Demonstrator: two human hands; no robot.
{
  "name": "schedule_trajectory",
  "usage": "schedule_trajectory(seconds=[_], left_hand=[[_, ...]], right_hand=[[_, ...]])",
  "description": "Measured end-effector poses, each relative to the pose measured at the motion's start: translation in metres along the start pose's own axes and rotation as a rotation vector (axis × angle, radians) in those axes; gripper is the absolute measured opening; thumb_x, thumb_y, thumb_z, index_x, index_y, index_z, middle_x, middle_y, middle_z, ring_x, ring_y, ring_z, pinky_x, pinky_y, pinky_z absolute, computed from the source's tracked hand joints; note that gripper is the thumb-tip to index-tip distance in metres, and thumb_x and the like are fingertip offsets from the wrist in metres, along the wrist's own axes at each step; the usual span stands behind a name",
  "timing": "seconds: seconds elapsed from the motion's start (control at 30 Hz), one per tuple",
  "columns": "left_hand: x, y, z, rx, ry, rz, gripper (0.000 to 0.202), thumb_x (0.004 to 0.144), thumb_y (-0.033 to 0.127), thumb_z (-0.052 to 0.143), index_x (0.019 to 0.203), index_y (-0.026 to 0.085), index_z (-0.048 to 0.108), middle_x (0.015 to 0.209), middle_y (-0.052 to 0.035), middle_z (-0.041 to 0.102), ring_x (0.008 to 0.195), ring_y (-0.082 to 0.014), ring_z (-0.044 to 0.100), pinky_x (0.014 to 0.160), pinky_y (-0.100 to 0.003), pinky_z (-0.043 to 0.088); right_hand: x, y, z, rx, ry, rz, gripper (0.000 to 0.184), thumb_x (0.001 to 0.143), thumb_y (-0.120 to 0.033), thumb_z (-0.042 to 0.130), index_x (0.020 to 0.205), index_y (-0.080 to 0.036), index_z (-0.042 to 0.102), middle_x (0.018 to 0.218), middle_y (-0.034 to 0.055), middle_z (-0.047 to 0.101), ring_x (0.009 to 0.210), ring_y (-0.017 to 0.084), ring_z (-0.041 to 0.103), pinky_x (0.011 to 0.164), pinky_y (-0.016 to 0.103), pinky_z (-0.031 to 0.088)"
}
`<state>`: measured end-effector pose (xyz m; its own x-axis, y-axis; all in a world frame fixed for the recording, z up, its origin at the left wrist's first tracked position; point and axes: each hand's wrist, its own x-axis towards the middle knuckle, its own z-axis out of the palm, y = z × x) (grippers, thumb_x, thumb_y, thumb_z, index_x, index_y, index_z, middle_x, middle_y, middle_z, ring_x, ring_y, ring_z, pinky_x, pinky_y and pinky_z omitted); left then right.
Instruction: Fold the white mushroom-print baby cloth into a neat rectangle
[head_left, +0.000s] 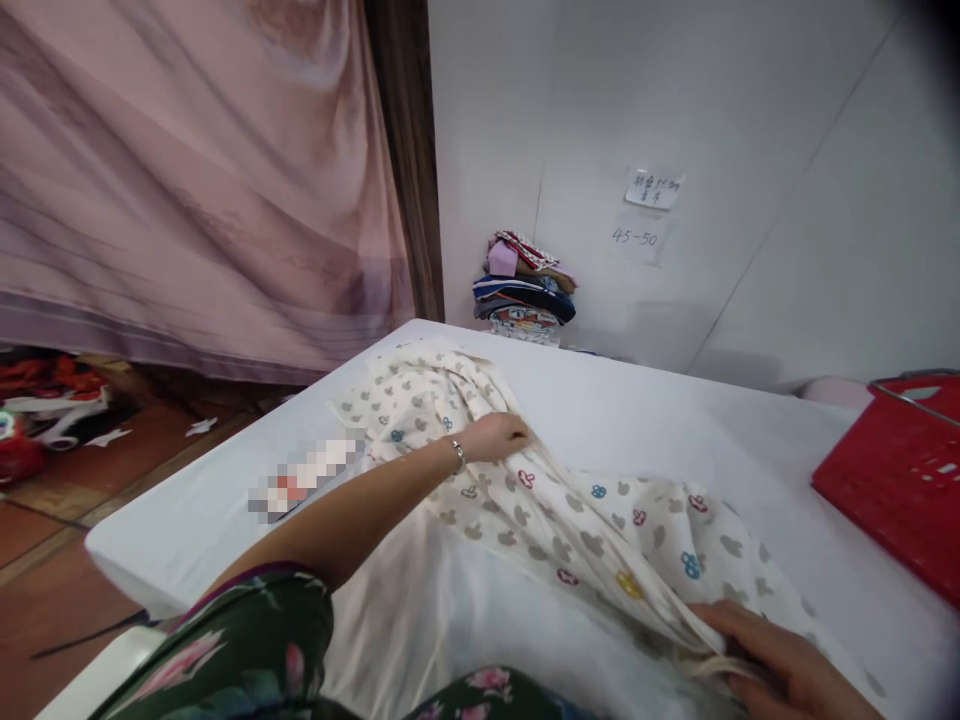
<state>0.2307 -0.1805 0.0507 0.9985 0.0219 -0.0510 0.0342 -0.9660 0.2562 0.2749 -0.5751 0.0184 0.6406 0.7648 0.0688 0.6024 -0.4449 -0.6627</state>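
Note:
A cream cloth (555,530) printed with grey, red, blue and yellow mouse-head shapes lies loosely across the white table, partly bunched. My left hand (495,437), a bracelet at its wrist, is closed on a fold near the middle of the cloth. Lower right, my right hand (772,660) grips the cloth's near edge, thumb and fingers closed on it. Between the two hands the fabric is drawn into a long diagonal ridge. The far left part of the cloth lies rumpled on the tabletop.
The white table (187,520) has a pixelated patch (307,480) on its left. A red basket (892,480) stands at the right. Folded fabrics (525,290) are stacked by the wall, below paper notes (652,188). A pink curtain (210,180) hangs at left.

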Motion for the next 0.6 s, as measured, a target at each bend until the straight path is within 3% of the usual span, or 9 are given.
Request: schedule_trajectory(seconds=[0.13,0.23,0.37,0.47,0.6], left_hand=[[0.007,-0.034,0.015,0.157,-0.083,-0.163,0.030,0.079,0.013,0.041,0.095,0.016,0.066,0.102,-0.0089,0.064,0.089,-0.0204,0.061,0.072,-0.027,0.045],[0.014,-0.047,0.025,0.206,-0.098,-0.141,0.040,0.073,0.007,0.043,0.107,0.018,0.062,0.119,-0.0095,0.056,0.095,-0.0223,0.059,0.074,-0.029,0.045],[0.023,-0.053,0.032,0.256,-0.169,-0.023,0.043,0.073,0.008,0.046,0.109,0.026,0.059,0.133,-0.0030,0.046,0.095,-0.0188,0.059,0.075,-0.028,0.044],[0.027,-0.052,0.032,0.342,-0.210,0.060,0.036,0.076,0.012,0.046,0.106,0.026,0.059,0.123,-0.0026,0.054,0.094,-0.0171,0.059,0.074,-0.026,0.043],[0.030,-0.053,0.021,0.410,-0.205,0.007,0.016,0.074,0.016,0.051,0.086,0.018,0.062,0.098,-0.0078,0.062,0.080,-0.0191,0.060,0.065,-0.027,0.043]], right_hand=[[-0.001,-0.002,0.007,-0.036,-0.162,-0.025,0.042,0.068,-0.026,0.056,0.109,-0.028,0.066,0.114,0.0030,0.063,0.100,0.024,0.061,0.084,0.025,0.049],[-0.003,0.000,0.013,-0.076,-0.139,0.027,0.042,0.066,-0.029,0.056,0.107,-0.029,0.067,0.111,0.0023,0.064,0.100,0.025,0.061,0.084,0.027,0.049],[-0.006,-0.002,0.017,-0.056,-0.101,0.091,0.040,0.066,-0.037,0.056,0.104,-0.033,0.068,0.111,0.0015,0.064,0.101,0.029,0.060,0.087,0.033,0.048],[-0.007,-0.006,0.019,-0.011,-0.103,0.121,0.039,0.064,-0.038,0.057,0.101,-0.038,0.068,0.109,-0.0007,0.064,0.101,0.031,0.060,0.089,0.037,0.047],[-0.011,-0.001,0.023,0.023,-0.127,0.168,0.040,0.063,-0.040,0.057,0.102,-0.040,0.067,0.111,-0.0015,0.064,0.103,0.033,0.058,0.090,0.041,0.046]])
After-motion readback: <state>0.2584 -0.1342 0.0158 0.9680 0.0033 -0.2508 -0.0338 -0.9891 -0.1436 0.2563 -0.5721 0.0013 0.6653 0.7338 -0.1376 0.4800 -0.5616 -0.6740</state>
